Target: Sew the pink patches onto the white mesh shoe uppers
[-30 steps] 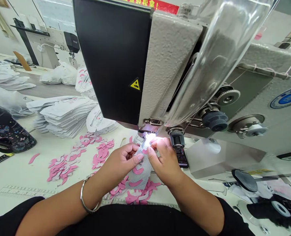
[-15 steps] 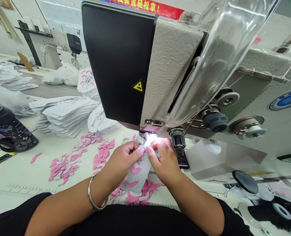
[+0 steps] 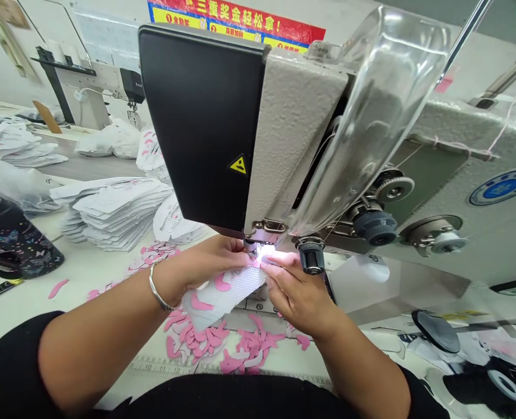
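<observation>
A plain black top (image 3: pixel 223 401) fills the bottom edge of the view. Its left sleeve (image 3: pixel 20 361) and right sleeve (image 3: pixel 421 396) are black too, ending near the elbows and baring both forearms. A thin, shiny silver bangle (image 3: pixel 153 287) with a rounded band circles the left wrist (image 3: pixel 173 278). The left hand (image 3: pixel 216 260) and right hand (image 3: pixel 299 295) are ungloved.

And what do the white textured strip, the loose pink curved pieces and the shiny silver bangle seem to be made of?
White textured strip: probably mesh or woven fabric, matte, from its fine grid-like surface. Loose pink curved pieces: matte, perhaps felt or synthetic leather; some pale faces show. Shiny silver bangle: likely polished metal, given its highlights.
</observation>
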{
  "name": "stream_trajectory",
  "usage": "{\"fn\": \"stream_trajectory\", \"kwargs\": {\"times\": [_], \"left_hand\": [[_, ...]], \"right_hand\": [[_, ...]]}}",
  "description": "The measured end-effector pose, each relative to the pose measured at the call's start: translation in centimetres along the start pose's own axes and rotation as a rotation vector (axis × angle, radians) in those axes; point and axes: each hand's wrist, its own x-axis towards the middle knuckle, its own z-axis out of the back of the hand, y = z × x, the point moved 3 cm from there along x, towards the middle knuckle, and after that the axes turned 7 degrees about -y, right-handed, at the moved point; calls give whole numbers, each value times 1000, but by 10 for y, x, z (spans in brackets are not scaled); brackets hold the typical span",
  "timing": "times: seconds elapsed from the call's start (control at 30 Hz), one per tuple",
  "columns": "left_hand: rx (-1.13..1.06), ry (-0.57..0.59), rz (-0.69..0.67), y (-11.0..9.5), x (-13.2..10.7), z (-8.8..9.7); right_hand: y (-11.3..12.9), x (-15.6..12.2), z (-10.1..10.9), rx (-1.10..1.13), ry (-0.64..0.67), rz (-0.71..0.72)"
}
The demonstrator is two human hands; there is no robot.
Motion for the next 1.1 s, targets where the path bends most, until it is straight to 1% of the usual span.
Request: {"fn": "stream_trajectory", "kwargs": {"times": [0.1,0.17,0.27,0.33,0.37,0.43,0.5,0.57,0.67,0.8,0.87,0.97,1.1], "left_hand": [[108,-46,-62,-11,-1,4],[195,-125,-129,-12,-4,4],[452,-311,-195,-6,-9,2],[594,-412,-195,0,-12,1],[620,-438,-191,2,-13,0],[594,-452,-188,3,-14,-3],[501,-434,-171,4,-14,-5],[378,-393,-113,7,-11,-7],[163,-295,0,17,-5,-10],[-56,-191,95,29,4,-11],[-137,-152,112,32,7,-11],[-221,-80,101,35,9,-9],[-223,-4,76,36,8,-7]], "right_hand": [[3,0,-1,-3,10,-16],[4,0,-2,-13,12,-42],[5,0,-4,-20,6,-43],[6,0,-4,-6,-2,-30],[6,0,-4,1,-6,-27],[6,-1,-4,8,-15,-25],[5,-2,-4,9,-25,-24],[5,-2,-4,14,-36,-17],[5,-1,-4,20,-47,-17],[5,0,-2,18,-51,-31],[4,0,-2,16,-46,-47],[4,0,-3,22,-30,-65],[3,0,-4,47,-33,-64]]}}
